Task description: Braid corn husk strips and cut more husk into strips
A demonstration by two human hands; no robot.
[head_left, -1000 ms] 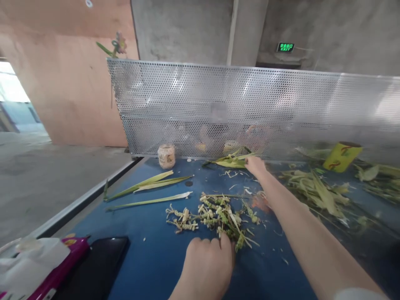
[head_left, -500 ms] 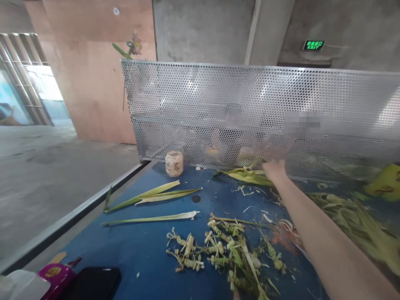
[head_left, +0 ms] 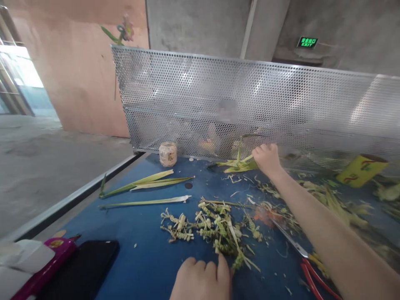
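Observation:
My right hand reaches to the far side of the blue table and is closed on a bunch of green-yellow leaf strips by the perforated metal screen. My left hand rests near the front edge with its fingers curled on the end of a pile of small woven leaf pieces. Whether it grips one is unclear.
Long loose leaves lie at the left. A small jar stands by the screen. Red-handled scissors lie under my right forearm. A black phone, a pink box, a yellow cup and more leaves surround.
My right hand has closed on the leaf bunch and lifted its ends slightly. The view dropped again, bringing my left hand back into sight at the woven pile.

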